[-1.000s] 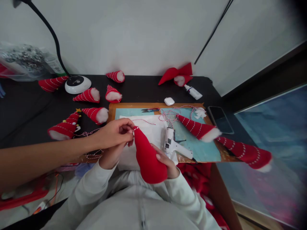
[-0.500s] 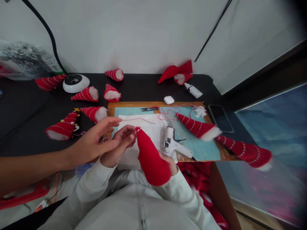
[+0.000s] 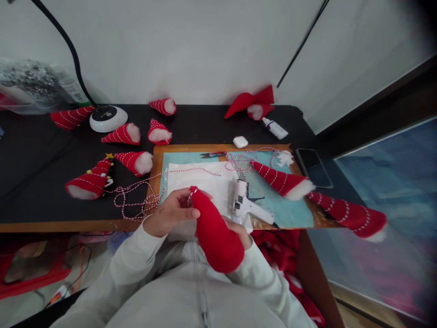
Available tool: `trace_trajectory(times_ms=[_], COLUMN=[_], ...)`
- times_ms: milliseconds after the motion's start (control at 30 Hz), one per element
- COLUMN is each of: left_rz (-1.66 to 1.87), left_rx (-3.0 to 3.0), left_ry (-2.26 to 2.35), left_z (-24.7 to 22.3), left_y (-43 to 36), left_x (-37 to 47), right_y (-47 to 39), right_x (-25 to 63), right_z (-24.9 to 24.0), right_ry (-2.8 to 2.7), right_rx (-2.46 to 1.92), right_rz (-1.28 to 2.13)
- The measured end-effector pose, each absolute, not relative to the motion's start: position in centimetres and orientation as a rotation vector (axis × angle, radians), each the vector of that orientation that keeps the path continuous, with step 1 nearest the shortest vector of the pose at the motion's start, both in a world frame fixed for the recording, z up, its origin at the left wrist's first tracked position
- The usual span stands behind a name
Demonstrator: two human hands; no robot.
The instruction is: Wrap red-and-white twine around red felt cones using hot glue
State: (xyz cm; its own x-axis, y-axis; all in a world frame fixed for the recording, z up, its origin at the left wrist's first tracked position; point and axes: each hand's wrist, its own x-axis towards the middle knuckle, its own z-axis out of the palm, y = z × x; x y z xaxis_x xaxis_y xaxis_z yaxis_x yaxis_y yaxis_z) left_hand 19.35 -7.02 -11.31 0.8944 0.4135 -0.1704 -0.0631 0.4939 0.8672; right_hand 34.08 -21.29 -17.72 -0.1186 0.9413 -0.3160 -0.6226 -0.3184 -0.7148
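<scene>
In the lower middle of the frame, a plain red cone (image 3: pixel 218 234) made of cloth is held by both hands, above the lap. Its narrow tip points to the upper left, and its wide rounded end is turned to the lower right. By the left hand (image 3: pixel 172 212) the tip is held: the fingers are bent behind it and the thumb is laid against its side. A piece of striped cord (image 3: pixel 193 191) is seen at this tip, beside the fingers. By the right hand (image 3: pixel 241 232) the wide part is held from behind and from the right side; most of its fingers are hidden, so how far they are closed cannot be told.

A loose red-and-white string (image 3: pixel 131 200) is spread left of the left hand, and one end is stretched over a white sheet (image 3: pixel 191 175) in the centre. Just right of the cone, a white glue gun (image 3: pixel 251 207) is placed on a brown-edged board (image 3: pixel 159 159). Near the board's top edge, small scissors (image 3: pixel 211 155) are seen. At the left of the frame, a red tree (image 3: pixel 87 180) is decorated with a yellow star.
</scene>
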Motion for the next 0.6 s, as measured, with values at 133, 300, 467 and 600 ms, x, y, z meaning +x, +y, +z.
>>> trace_trajectory(times_ms=[133,300,467,600], left_rz=[0.391,0.641,0.655,0.638], left_rx=[1.007,0.961,0.982,1.049], left_ry=[0.502,0.701,0.715,0.686], left_z=[-10.8,-10.6,-10.3,-9.8], left_y=[-7.2,-6.7,-7.1,-7.6], left_x=[19.5,19.9,20.5,20.3], right_y=[-21.5,-22.3,-21.8,-21.4], right_x=[33.3,32.3,31.6,31.3], right_z=[-16.6,-16.4,-16.4,-17.1], right_ry=[-0.487,-0.723,-0.758,-0.497], right_rx=[-0.998,-1.124,-1.293,-1.172], right_rz=[1.4,0.937,0.842,1.03])
